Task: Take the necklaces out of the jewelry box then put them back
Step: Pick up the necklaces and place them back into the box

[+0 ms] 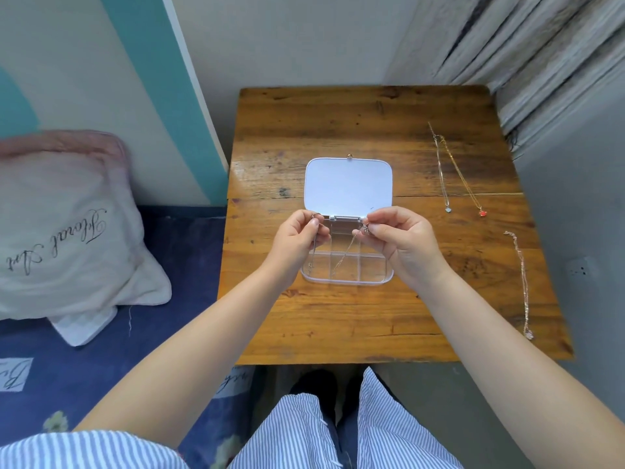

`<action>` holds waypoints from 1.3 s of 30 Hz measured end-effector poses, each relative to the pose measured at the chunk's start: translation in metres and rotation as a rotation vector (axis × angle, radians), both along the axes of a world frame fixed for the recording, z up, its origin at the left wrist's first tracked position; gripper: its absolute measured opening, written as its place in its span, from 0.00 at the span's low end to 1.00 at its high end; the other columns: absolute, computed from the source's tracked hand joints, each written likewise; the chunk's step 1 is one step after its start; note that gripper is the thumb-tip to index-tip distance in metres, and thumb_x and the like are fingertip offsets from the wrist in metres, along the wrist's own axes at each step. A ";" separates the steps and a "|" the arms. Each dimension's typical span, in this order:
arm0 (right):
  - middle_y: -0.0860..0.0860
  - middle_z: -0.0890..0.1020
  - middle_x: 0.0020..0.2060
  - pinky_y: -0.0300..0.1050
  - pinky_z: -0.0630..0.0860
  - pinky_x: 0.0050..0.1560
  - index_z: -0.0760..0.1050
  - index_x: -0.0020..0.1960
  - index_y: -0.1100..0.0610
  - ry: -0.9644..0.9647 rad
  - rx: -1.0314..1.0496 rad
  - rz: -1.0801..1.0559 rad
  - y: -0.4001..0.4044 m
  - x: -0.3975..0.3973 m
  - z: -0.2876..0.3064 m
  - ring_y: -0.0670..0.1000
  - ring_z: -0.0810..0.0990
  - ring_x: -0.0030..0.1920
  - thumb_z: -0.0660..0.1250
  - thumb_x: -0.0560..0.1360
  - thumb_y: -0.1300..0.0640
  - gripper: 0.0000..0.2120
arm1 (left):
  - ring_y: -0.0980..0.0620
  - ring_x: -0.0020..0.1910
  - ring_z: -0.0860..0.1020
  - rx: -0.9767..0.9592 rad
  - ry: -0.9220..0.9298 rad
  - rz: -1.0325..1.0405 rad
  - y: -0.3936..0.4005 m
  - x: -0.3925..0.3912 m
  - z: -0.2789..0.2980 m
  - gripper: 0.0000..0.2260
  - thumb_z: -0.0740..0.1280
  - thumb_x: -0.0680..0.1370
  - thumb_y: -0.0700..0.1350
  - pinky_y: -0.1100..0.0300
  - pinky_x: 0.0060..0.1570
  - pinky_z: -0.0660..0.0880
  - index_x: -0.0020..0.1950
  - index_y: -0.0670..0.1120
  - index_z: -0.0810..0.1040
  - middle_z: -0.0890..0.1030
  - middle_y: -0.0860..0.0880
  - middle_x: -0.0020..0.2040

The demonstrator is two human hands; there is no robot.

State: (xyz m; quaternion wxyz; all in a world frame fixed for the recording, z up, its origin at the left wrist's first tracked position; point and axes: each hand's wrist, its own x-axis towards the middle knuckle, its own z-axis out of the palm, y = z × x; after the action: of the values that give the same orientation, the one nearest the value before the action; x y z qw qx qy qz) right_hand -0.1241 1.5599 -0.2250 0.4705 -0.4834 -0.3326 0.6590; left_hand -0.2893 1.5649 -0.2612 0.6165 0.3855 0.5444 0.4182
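Note:
A clear plastic jewelry box with several compartments lies open in the middle of the wooden table, its white lid folded flat away from me. Above the box, my left hand and my right hand each pinch an end of a thin silver necklace, whose chain hangs down into the compartments. On the table's right side lie three more necklaces: one with a pale blue pendant, one with a red pendant, and a lighter chain nearer the front edge.
The table stands in a corner, with a wall behind and stacked boards at the back right. A bed with a dark blue sheet and a lettered pillow lies to the left. My striped trousers fill the bottom.

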 end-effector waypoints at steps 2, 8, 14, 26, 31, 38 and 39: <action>0.46 0.82 0.25 0.39 0.82 0.42 0.76 0.36 0.61 -0.063 0.009 0.009 -0.001 0.001 -0.007 0.45 0.82 0.31 0.60 0.71 0.77 0.14 | 0.58 0.34 0.77 -0.016 0.018 -0.005 -0.001 0.001 -0.003 0.14 0.54 0.80 0.35 0.71 0.40 0.77 0.39 0.48 0.72 0.75 0.49 0.35; 0.50 0.79 0.31 0.28 0.76 0.35 0.76 0.36 0.57 -0.434 -0.042 0.064 -0.003 -0.001 -0.055 0.37 0.78 0.29 0.63 0.70 0.75 0.14 | 0.51 0.40 0.76 -0.127 0.228 -0.046 -0.004 0.003 -0.028 0.14 0.55 0.80 0.36 0.56 0.50 0.73 0.37 0.49 0.70 0.76 0.49 0.37; 0.54 0.81 0.37 0.44 0.75 0.46 0.79 0.44 0.62 -0.696 -0.199 0.106 0.004 -0.012 -0.109 0.53 0.77 0.42 0.64 0.71 0.70 0.08 | 0.41 0.45 0.77 -0.156 0.878 -0.335 0.002 0.007 -0.056 0.10 0.55 0.79 0.39 0.54 0.40 0.72 0.51 0.41 0.75 0.78 0.39 0.50; 0.58 0.83 0.49 0.42 0.69 0.49 0.80 0.47 0.62 -1.003 -0.173 0.061 0.000 0.089 -0.094 0.56 0.78 0.52 0.64 0.73 0.62 0.07 | 0.42 0.56 0.72 0.089 1.327 -0.650 0.024 0.052 -0.064 0.11 0.58 0.77 0.42 0.51 0.49 0.73 0.55 0.41 0.74 0.75 0.42 0.55; 0.58 0.82 0.51 0.42 0.69 0.50 0.79 0.49 0.61 -1.080 -0.235 -0.016 0.020 0.181 -0.083 0.55 0.77 0.53 0.62 0.75 0.61 0.08 | 0.40 0.55 0.72 0.222 1.232 -0.662 0.048 0.125 -0.054 0.10 0.57 0.76 0.41 0.50 0.46 0.73 0.52 0.40 0.75 0.75 0.41 0.53; 0.57 0.80 0.57 0.41 0.68 0.51 0.76 0.55 0.60 -1.250 -0.177 0.223 0.088 0.269 -0.097 0.56 0.75 0.58 0.63 0.74 0.59 0.11 | 0.42 0.57 0.73 0.094 1.202 -0.645 0.080 0.226 -0.060 0.12 0.60 0.77 0.44 0.50 0.53 0.76 0.59 0.43 0.74 0.76 0.43 0.57; 0.57 0.78 0.59 0.43 0.69 0.53 0.75 0.57 0.60 -1.285 -0.158 0.283 0.096 0.276 -0.101 0.57 0.75 0.60 0.63 0.74 0.59 0.13 | 0.42 0.57 0.73 0.059 1.203 -0.630 0.083 0.237 -0.062 0.13 0.60 0.77 0.44 0.50 0.53 0.76 0.60 0.44 0.74 0.76 0.43 0.58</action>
State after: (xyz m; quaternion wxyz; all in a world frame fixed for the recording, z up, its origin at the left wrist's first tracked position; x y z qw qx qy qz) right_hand 0.1524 1.6559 -0.3263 0.0506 -0.7650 -0.5581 0.3175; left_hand -0.0525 1.6480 -0.3234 0.2879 0.7078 0.6428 -0.0540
